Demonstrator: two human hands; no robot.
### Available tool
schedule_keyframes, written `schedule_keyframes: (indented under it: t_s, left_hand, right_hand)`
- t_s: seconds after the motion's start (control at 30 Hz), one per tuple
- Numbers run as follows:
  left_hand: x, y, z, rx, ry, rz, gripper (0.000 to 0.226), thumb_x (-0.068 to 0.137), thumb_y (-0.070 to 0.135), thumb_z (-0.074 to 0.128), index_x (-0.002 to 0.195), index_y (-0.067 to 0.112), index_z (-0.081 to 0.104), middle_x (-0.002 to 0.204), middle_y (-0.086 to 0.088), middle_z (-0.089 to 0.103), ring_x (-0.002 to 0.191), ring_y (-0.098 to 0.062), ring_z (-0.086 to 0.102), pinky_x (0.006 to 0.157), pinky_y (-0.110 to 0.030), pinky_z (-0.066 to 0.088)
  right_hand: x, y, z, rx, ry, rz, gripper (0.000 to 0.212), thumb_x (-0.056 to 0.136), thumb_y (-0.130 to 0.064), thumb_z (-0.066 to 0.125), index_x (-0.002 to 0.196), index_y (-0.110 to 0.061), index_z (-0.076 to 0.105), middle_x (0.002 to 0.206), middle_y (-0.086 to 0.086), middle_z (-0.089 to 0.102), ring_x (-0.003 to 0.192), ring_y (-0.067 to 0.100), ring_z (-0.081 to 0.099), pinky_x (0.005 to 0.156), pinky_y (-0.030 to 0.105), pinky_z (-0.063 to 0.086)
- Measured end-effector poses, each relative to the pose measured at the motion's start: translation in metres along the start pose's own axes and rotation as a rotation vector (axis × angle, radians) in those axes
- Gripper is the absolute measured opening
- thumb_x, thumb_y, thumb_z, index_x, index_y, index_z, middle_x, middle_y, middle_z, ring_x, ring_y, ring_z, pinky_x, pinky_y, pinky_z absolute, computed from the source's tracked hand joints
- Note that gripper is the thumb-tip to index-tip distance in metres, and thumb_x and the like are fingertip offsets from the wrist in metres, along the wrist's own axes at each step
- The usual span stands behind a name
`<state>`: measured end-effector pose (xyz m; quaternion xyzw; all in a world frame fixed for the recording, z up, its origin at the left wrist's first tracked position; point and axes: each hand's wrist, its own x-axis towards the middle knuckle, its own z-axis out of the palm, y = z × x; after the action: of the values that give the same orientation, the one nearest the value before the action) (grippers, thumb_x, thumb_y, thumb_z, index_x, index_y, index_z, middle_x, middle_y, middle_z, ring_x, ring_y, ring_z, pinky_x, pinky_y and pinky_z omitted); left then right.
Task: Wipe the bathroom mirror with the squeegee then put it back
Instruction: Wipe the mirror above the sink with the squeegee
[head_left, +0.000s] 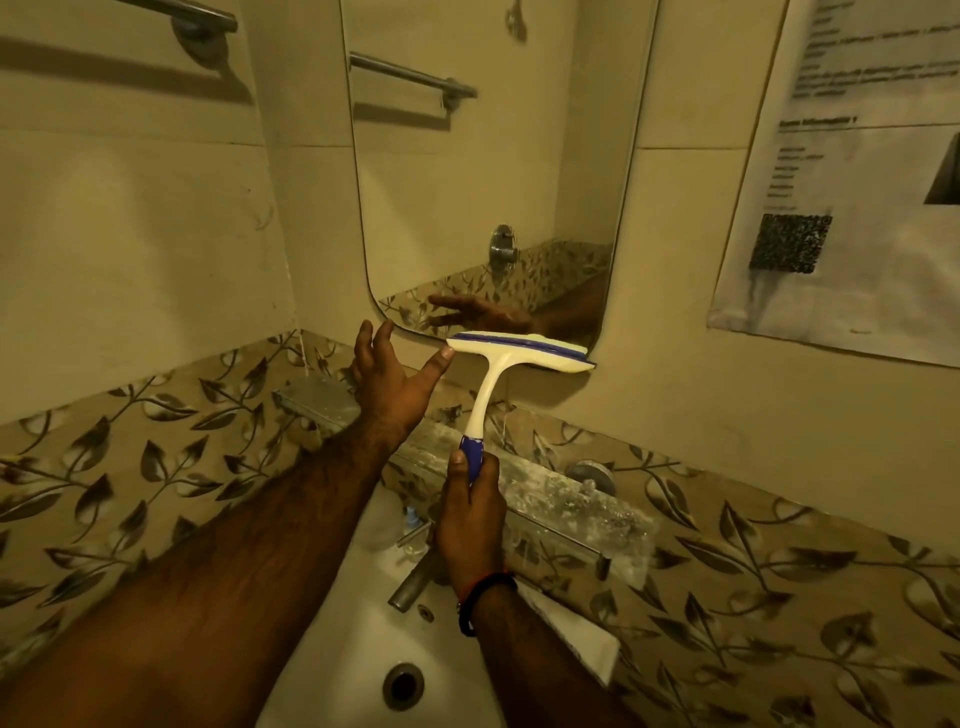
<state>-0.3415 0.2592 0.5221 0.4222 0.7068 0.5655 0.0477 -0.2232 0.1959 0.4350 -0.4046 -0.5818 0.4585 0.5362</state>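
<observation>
Your right hand (470, 519) grips the squeegee (511, 364) by the low end of its handle, with its blade at the bottom edge of the mirror (493, 171). Your left hand (389, 376) is spread just left of the blade — thumb tip touching its left end. Below the mirror a glass shelf (545, 499) runs along the wall, and beneath it the tap (413, 582) reaches over the sink (363, 639). A towel bar (182, 15) is mounted upper left; a printed notice (857, 171) hangs right of the mirror.

Right hand (470, 525) gripping squeegee (498, 374) handle, blade at mirror (493, 156) bottom edge, left hand (387, 384) spread
</observation>
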Motion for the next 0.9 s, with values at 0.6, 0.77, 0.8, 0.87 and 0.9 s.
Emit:
schedule_keyframes:
  t_s: [0.6,0.77,0.8,0.87,0.9]
  left_hand:
    - [0.009,-0.009,-0.009,0.055,-0.008,0.012,0.088,0.079,0.060,0.066,0.150,0.027,0.025,0.162,0.003,0.007,0.147,-0.030,0.010,0.116,-0.055,0.025]
    - [0.018,-0.006,-0.010,0.059,0.004,-0.002,0.088,0.081,0.054,0.069,0.151,0.025,0.024,0.162,0.003,0.006,0.147,-0.031,0.010,0.115,-0.056,0.026]
    - [0.020,-0.005,-0.010,0.044,0.006,0.003,0.089,0.081,0.054,0.069,0.151,0.025,0.023,0.162,0.002,0.006,0.147,-0.031,0.011,0.115,-0.057,0.027]
    - [0.026,-0.001,-0.011,0.030,0.015,0.013,0.090,0.081,0.054,0.068,0.151,0.025,0.022,0.162,0.002,0.007,0.147,-0.031,0.012,0.115,-0.056,0.027]
    - [0.027,0.001,-0.011,0.032,0.017,0.015,0.090,0.081,0.055,0.068,0.152,0.025,0.021,0.163,0.002,0.007,0.147,-0.031,0.012,0.115,-0.056,0.027]
  right_hand:
    - [-0.007,-0.007,0.001,0.048,0.041,-0.041,0.030,0.090,-0.053,0.039,0.108,-0.032,0.050,0.064,-0.009,0.059,0.054,0.000,0.057,0.049,0.015,0.046]
    - [0.024,-0.047,0.008,0.016,0.032,-0.197,0.037,0.086,-0.058,0.036,0.112,-0.034,0.049,0.087,-0.010,0.063,0.080,-0.004,0.060,0.063,0.009,0.048]
    - [0.033,-0.059,0.010,0.004,0.029,-0.235,0.039,0.087,-0.058,0.036,0.112,-0.031,0.049,0.086,-0.009,0.063,0.077,-0.002,0.060,0.062,0.009,0.047]
    - [0.054,-0.085,0.013,0.005,0.010,-0.308,0.037,0.089,-0.056,0.036,0.114,-0.031,0.049,0.084,-0.008,0.064,0.073,0.000,0.061,0.060,0.011,0.048]
    - [0.063,-0.099,0.014,0.013,-0.006,-0.332,0.035,0.091,-0.054,0.037,0.115,-0.031,0.049,0.085,-0.008,0.064,0.076,0.000,0.062,0.061,0.012,0.048]
